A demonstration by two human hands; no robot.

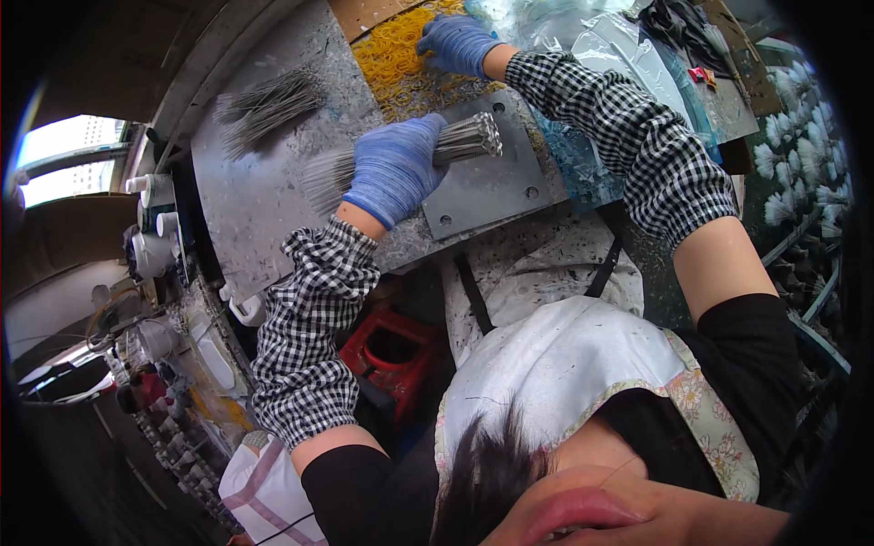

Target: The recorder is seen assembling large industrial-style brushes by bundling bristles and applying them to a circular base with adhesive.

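Note:
My left hand (393,171), in a blue glove, is wrapped round a thick bundle of thin metal wires (470,138). The bundle lies nearly level above a flat grey metal plate (505,177) with holes near its corners. Its bunched ends point right, and the loose wires fan out to the left of my fist. Farther off, my right hand (455,45), also gloved in blue, is at the edge of a pile of yellow rubber bands (393,65). The fingers of that hand are curled in, and what they pinch is too small to make out.
More wire bundles (273,107) lie on the metal tabletop (237,196) at the left. Clear plastic sheeting (601,55) covers the far right side. White-tufted brushes (806,155) fill the right edge. A red plastic stool (396,350) stands below the table.

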